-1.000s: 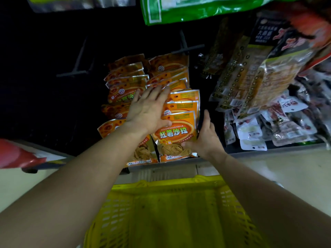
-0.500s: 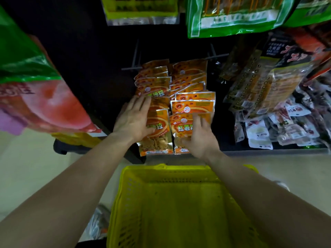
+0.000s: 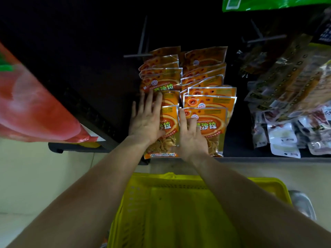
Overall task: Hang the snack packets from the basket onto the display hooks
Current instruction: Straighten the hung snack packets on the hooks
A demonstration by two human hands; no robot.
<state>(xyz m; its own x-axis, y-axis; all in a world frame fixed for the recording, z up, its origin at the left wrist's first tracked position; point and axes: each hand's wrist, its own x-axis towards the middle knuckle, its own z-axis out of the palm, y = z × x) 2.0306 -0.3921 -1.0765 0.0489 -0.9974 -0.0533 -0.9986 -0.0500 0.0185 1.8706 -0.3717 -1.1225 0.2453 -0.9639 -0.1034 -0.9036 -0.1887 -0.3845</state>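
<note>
Dark rack (image 3: 100, 72): two packet (image 3: 211, 120) rows, basket (image 3: 265, 185) below. Left hand (image 3: 146, 120), right hand (image 3: 192, 138) flat, fingers straight, pressing front packets, gripping nothing.

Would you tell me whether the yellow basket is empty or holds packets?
Empty as far as visible: the basket shows only bare floor; the arms hide some.
</note>
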